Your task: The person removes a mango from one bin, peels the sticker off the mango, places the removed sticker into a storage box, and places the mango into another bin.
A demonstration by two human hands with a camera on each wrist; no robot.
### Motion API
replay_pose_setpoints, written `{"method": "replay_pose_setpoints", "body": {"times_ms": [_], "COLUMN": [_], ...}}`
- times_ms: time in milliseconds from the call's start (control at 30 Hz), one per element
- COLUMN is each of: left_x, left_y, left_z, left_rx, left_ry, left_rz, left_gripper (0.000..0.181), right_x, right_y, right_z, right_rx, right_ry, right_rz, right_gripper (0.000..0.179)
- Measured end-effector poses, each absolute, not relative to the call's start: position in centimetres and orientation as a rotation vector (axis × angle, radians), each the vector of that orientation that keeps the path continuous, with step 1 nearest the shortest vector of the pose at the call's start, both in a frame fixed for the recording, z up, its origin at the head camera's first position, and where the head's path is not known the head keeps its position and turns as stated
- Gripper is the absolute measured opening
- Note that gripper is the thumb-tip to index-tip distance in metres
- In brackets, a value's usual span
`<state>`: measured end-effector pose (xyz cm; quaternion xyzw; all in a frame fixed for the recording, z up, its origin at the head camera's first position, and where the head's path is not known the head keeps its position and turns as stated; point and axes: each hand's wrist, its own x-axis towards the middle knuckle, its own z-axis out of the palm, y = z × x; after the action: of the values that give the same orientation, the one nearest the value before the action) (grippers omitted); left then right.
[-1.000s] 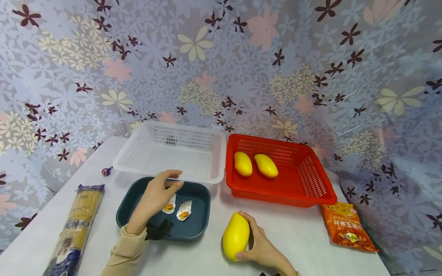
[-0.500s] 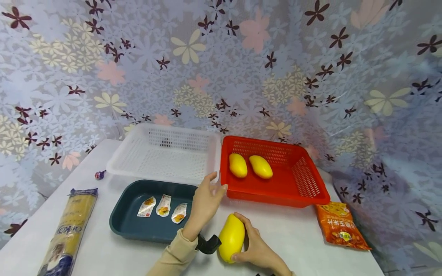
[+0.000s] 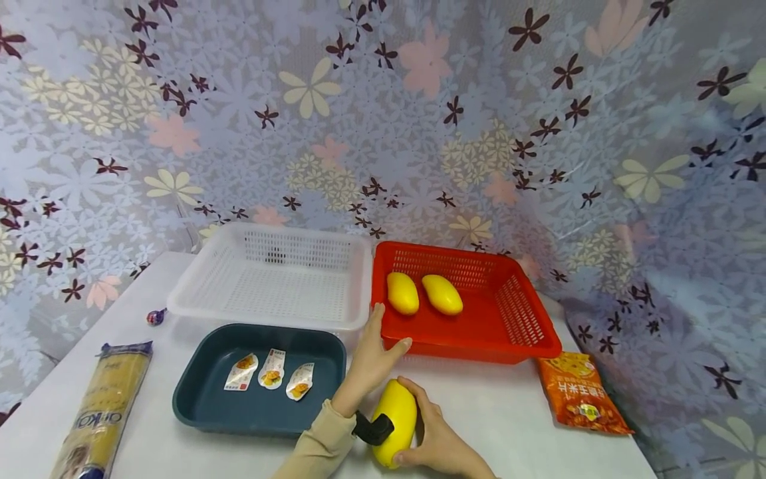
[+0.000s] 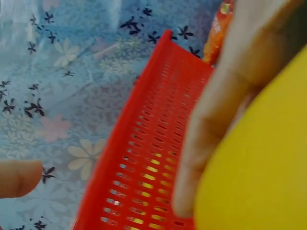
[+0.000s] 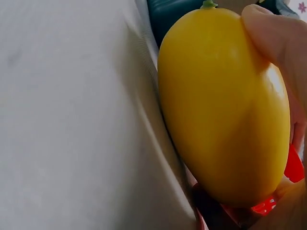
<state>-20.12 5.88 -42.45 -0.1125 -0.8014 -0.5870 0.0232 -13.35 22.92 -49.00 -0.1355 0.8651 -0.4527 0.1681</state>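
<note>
A large yellow mango [image 3: 404,407] lies at the front of the table, and my right hand [image 3: 439,436] grips its right side, fingers at the far end and thumb at the near end. The right wrist view shows the green stem on this mango [image 5: 220,110]. Before the left front corner of the red basket [image 3: 479,349], my left hand [image 3: 366,366] is held with its fingers loosely extended and nothing in it. Whether its fingertips touch the rim I cannot tell. Inside that basket lie two mangoes, one on the left [image 3: 403,293] and another beside it [image 3: 443,295]. The left wrist's black camera partly covers the gripped mango.
Left of the red basket stands a white basket [image 3: 281,293]. In front of it is a dark teal tray [image 3: 239,416] holding three small printed packets [image 3: 272,370]. A spaghetti pack [image 3: 104,406] and a lollipop [image 3: 156,317] lie left; an orange snack bag [image 3: 582,394] lies right.
My left hand has moved right, from over the teal tray to the red basket's left corner. My right hand keeps its grip on the mango. The whole view has shifted slightly.
</note>
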Motion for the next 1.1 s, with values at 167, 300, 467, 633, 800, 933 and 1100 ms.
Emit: {"method": "replay_pose_setpoints", "body": {"times_ms": [167, 300, 467, 633, 800, 933, 1100], "left_x": [-20.4, -20.5, -20.5, -20.4, -20.5, -20.6, -20.7], "left_y": [6.1, 6.0, 5.9, 5.9, 6.0, 6.0, 6.0], "left_z": [-42.8, -42.7, -42.7, -42.9, -43.1, -43.2, -43.3], "left_rx": [-0.333, -0.334, -0.332, -0.324, -0.324, -0.335, -0.349], "left_ry": [-2.469, -2.465, -2.468, -2.457, -2.439, -2.423, -2.417], "left_rz": [-1.849, -1.858, -1.867, -1.883, -1.892, -1.887, -1.879], "left_gripper": [0.081, 0.08, 0.08, 0.079, 0.078, 0.076, 0.075], "right_x": [-13.2, -13.2, -13.2, -13.4, -13.7, -14.1, -15.3], "right_y": [22.6, 22.4, 22.5, 23.9, 25.6, 27.0, 29.5], "right_z": [-49.2, -49.4, -49.6, -48.8, -46.9, -45.1, -42.7], "right_rx": [-0.353, -0.363, -0.398, -0.498, -0.647, -0.692, -0.726], "right_ry": [2.462, 2.49, 2.492, 2.418, 2.302, 2.29, 2.296], "right_rz": [-1.343, -1.439, -1.498, -1.511, -1.55, -1.594, -1.726], "right_gripper": [0.115, 0.117, 0.118, 0.118, 0.114, 0.112, 0.11]}}
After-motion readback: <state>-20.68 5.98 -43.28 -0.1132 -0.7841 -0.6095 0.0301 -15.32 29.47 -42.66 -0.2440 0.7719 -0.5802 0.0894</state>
